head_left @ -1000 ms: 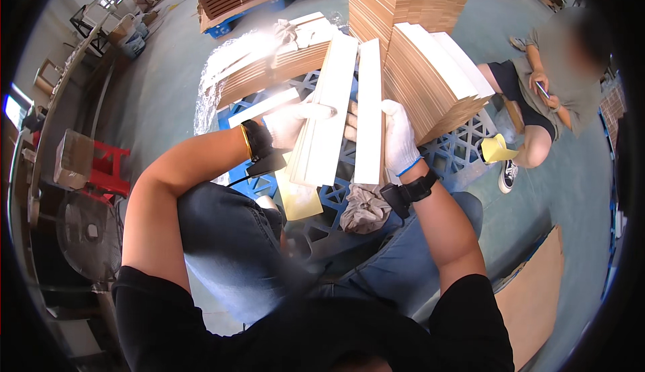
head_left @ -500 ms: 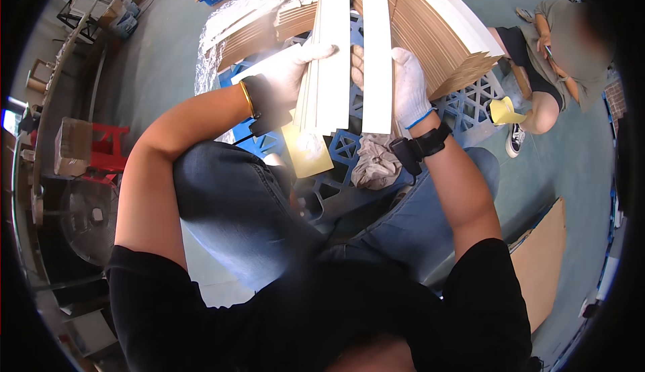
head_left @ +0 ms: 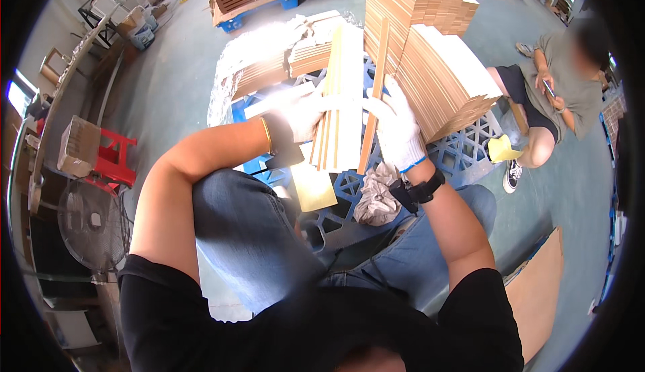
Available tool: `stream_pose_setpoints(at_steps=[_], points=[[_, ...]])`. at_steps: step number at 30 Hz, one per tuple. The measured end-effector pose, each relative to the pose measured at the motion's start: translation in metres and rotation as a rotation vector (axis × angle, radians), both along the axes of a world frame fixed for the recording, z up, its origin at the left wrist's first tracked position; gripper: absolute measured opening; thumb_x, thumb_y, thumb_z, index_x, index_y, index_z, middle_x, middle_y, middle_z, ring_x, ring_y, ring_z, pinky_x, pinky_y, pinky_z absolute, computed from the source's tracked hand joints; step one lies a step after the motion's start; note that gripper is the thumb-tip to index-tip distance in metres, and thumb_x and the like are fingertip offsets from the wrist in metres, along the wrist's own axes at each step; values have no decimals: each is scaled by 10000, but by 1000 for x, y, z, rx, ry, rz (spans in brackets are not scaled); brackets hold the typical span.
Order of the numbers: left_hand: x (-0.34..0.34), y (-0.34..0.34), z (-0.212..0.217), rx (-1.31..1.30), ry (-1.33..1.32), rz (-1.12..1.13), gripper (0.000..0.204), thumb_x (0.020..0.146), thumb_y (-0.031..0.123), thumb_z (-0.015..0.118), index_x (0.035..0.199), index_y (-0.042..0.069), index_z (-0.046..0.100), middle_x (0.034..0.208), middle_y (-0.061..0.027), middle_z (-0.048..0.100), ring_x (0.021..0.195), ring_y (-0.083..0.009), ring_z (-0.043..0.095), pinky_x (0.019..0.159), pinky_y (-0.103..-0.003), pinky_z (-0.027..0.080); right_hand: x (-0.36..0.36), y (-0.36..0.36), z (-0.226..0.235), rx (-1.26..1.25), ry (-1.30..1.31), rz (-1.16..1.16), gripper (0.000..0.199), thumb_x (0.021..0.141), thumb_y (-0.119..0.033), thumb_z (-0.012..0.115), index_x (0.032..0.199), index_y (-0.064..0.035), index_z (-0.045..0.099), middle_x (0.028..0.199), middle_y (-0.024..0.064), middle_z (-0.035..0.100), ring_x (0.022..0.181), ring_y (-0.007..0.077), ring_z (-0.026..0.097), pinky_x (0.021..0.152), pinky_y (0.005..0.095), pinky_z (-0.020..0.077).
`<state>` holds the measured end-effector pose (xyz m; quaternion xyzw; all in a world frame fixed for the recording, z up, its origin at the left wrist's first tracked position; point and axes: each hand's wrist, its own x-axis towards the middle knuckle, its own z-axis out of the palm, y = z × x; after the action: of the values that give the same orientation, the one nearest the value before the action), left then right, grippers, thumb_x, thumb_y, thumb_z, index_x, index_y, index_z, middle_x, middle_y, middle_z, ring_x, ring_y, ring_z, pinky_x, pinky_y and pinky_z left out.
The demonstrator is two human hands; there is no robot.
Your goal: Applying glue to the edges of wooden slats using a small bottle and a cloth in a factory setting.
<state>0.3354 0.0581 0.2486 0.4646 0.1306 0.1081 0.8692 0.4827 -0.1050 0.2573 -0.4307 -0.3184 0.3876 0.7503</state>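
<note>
My left hand (head_left: 301, 113), in a white glove, is closed around a bundle of long white-faced boards (head_left: 347, 103) with tan edges. Beside it my right hand (head_left: 398, 118), gloved in white too, grips one separate board (head_left: 375, 100), turned so that its narrow tan edge faces up. The right thumb reaches across toward the bundle; glare hides whether it touches. Below the boards lie a yellow sheet (head_left: 316, 187) and a crumpled grey cloth (head_left: 377, 196) on a blue plastic pallet (head_left: 463, 149).
Tall stacks of boards (head_left: 437, 80) stand at the right of the pallet. A plastic-wrapped stack (head_left: 265, 70) is at its far left. On the right a person (head_left: 561, 76) sits holding a phone. A fan (head_left: 91, 221) and a red stool (head_left: 115, 157) stand left.
The single board in my right hand has turned from its white face to its narrow edge. My right thumb has moved left toward the bundle. The view has tilted upward.
</note>
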Motion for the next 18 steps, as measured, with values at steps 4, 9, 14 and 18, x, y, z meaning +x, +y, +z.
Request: stream_pose_setpoints(at_steps=[4, 9, 14, 18], points=[[3, -20, 15, 118, 14, 90, 465, 894, 188, 811, 1299, 104, 599, 1157, -46, 708, 1024, -168, 713, 899, -373, 615, -9, -2, -2, -172, -294, -105, 835, 930, -167, 771, 1582, 37, 291, 1440, 227, 563, 1286, 234, 589, 1089, 351, 476], [12, -34, 17, 146, 134, 168, 532, 885, 281, 844, 1320, 109, 590, 1158, -46, 709, 1026, -178, 714, 901, -397, 614, -16, -1, -7, -484, -805, -194, 934, 877, -288, 822, 1584, 4, 288, 1462, 248, 538, 1307, 287, 585, 1062, 388, 506], [3, -20, 25, 9, 94, -8, 518, 895, 320, 826, 1300, 101, 590, 1134, -108, 715, 968, -231, 733, 887, -426, 626, 1, -4, -9, -60, 143, 169, 727, 923, -224, 646, 1530, 41, 347, 1365, 265, 592, 1212, 338, 644, 1009, 392, 548], [-9, -5, 26, -75, 37, -65, 572, 876, 406, 829, 1251, 36, 607, 1106, -154, 717, 1001, -284, 727, 894, -428, 618, 17, -7, -8, 7, 423, 330, 642, 856, -236, 557, 1362, 149, 473, 1138, 208, 645, 926, 271, 676, 840, 346, 571]])
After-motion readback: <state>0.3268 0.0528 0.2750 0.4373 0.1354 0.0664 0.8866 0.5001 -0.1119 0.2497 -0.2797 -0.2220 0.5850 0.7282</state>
